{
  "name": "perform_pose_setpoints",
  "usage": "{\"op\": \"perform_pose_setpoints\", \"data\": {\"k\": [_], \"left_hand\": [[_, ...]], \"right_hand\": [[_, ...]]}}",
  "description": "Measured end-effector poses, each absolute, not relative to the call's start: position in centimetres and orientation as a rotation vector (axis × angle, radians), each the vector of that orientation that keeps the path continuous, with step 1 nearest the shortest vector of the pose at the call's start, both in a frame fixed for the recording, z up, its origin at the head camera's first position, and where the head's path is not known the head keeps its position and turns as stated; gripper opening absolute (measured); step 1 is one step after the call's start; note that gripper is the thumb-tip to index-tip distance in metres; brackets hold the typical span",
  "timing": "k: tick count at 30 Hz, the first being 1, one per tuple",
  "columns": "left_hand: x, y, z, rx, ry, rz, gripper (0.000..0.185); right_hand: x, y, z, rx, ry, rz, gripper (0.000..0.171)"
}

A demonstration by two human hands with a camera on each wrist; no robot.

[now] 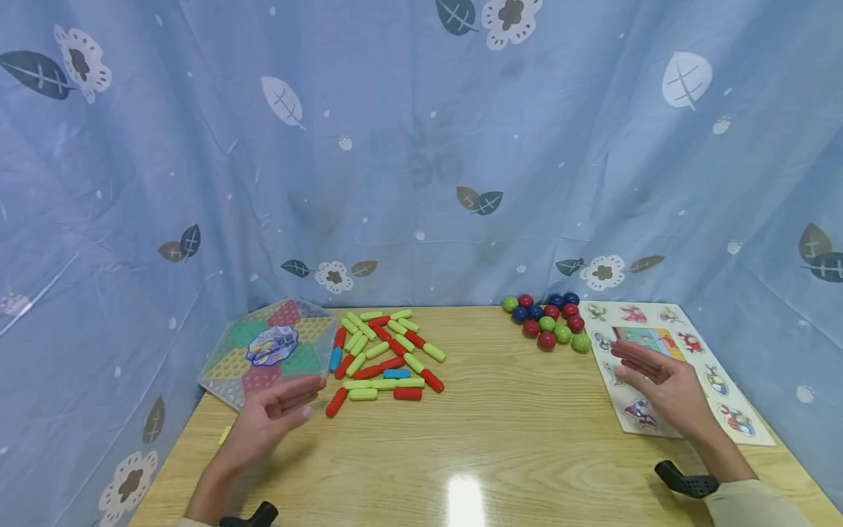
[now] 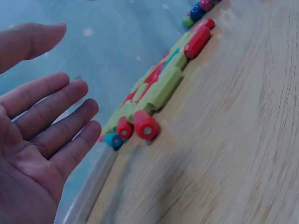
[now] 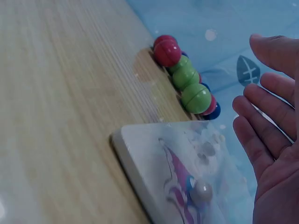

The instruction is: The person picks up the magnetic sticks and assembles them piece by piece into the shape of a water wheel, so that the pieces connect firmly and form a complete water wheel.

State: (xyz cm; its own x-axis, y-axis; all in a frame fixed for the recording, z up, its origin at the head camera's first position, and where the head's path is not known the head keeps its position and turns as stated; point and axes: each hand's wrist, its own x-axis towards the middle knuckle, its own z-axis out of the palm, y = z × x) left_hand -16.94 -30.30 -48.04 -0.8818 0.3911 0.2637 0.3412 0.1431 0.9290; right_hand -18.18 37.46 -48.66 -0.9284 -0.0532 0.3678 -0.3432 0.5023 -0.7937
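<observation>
While both hands hover empty, left hand point(image 1: 273, 413) fingers point(image 2: 56, 121) spread beside the coloured rods point(image 1: 385, 355), the right hand point(image 1: 658, 380) opens over the puzzle board point(image 1: 751, 432).

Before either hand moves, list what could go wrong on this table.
The balls lie loose beside the puzzle board; a sweep by the open right hand may send them rolling. The open left hand hovers by the pile of sticks and the hexagonal game board, so it could scatter the sticks.
</observation>
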Motion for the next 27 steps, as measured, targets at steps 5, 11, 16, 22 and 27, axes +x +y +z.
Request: {"op": "perform_pose_setpoints", "data": {"k": [5,11,16,22,27], "left_hand": [[-17.4,-29.2,-48.5,0.606,2.365,1.867,0.049],[-18.2,-28.4,-49.2,0.452,2.451,1.813,0.051],[-19.0,-28.0,-50.0,0.438,2.529,1.758,0.053],[-19.3,-27.2,-50.5,0.485,2.760,1.551,0.050],[-19.4,-26.1,-50.1,0.423,2.918,1.279,0.045]], "right_hand": [[-19.7,37.2,-48.8,0.319,-2.488,1.353,0.048],[-21.5,37.1,-49.0,0.228,-2.539,1.351,0.052],[-22.9,36.9,-49.7,0.158,-2.566,1.350,0.055],[-23.9,36.3,-49.6,0.133,-2.608,1.324,0.057],[-24.6,35.5,-49.6,0.184,-2.650,1.175,0.047]]}}
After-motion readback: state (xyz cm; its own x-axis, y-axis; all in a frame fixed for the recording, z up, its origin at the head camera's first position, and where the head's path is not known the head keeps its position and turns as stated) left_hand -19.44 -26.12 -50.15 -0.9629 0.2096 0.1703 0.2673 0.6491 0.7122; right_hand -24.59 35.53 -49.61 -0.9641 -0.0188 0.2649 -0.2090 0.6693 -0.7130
